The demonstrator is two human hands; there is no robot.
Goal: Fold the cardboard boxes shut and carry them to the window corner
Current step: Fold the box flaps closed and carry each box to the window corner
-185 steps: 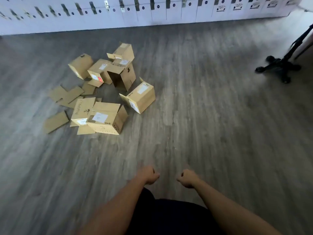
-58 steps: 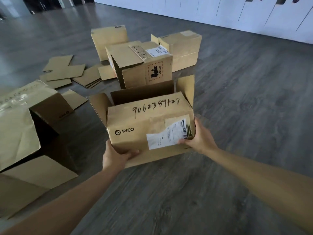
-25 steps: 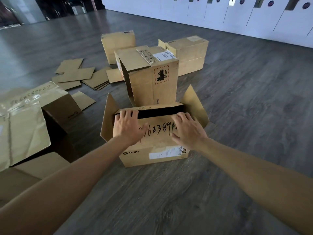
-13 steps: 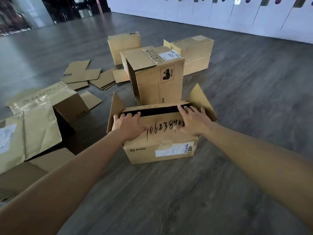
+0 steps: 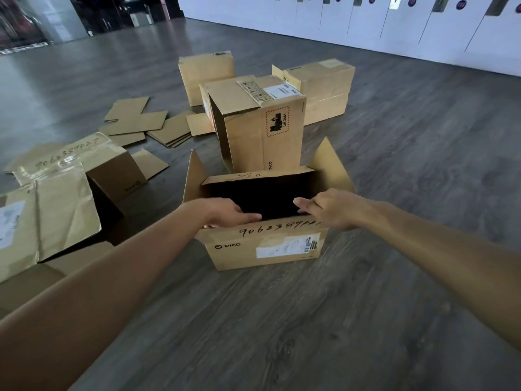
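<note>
An open PICO cardboard box (image 5: 239, 258) with a handwritten number and a white label stands on the floor right in front of me. Its dark inside shows. The two side flaps, left (image 5: 193, 176) and right (image 5: 329, 162), stick up, and the far flap (image 5: 253, 176) lies low along the back rim. My left hand (image 5: 225, 214) and my right hand (image 5: 329, 207) both grip the top edge of the near flap, fingers curled over it into the opening.
A tall open-sided box (image 5: 253, 131) stands just behind. Two more boxes sit further back, one (image 5: 207, 71) at centre, one (image 5: 324, 86) to the right. Opened boxes (image 5: 112, 167) and flat cardboard pieces (image 5: 141, 122) lie at left. White lockers (image 5: 394, 24) line the far wall.
Half a second ago both palms pressed the near flap down over the opening. Now that flap is drawn back toward me, the opening gapes wide, and my fingers hook its edge.
</note>
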